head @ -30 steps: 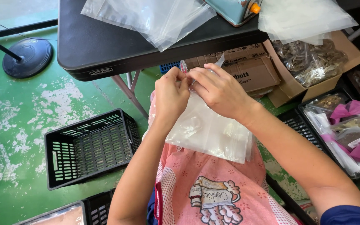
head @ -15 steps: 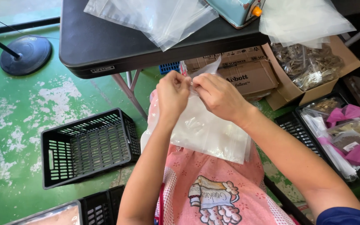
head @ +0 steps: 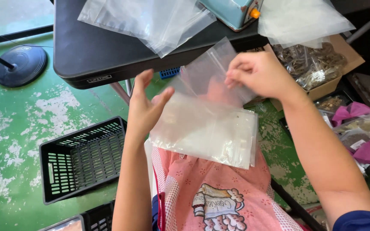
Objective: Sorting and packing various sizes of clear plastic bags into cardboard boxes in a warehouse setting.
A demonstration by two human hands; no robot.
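A stack of clear plastic zip bags (head: 210,132) lies on my lap over a pink patterned apron (head: 219,201). My left hand (head: 144,107) has its fingers spread and rests against the stack's left edge. My right hand (head: 258,75) pinches the top corner of a single clear bag (head: 213,72) and holds it lifted above the stack, just below the edge of the black table (head: 95,51).
More clear bags (head: 150,19) lie on the table beside a teal machine (head: 232,10). A black plastic crate (head: 80,158) stands on the green floor at left. Cardboard boxes with packed bags (head: 313,64) and pink-tied bags (head: 360,128) sit at right. A round black stand base (head: 20,64) is far left.
My hands were together at the top of the bags. They have come apart: the right hand lifted one bag up and to the right, and the left hand opened its fingers.
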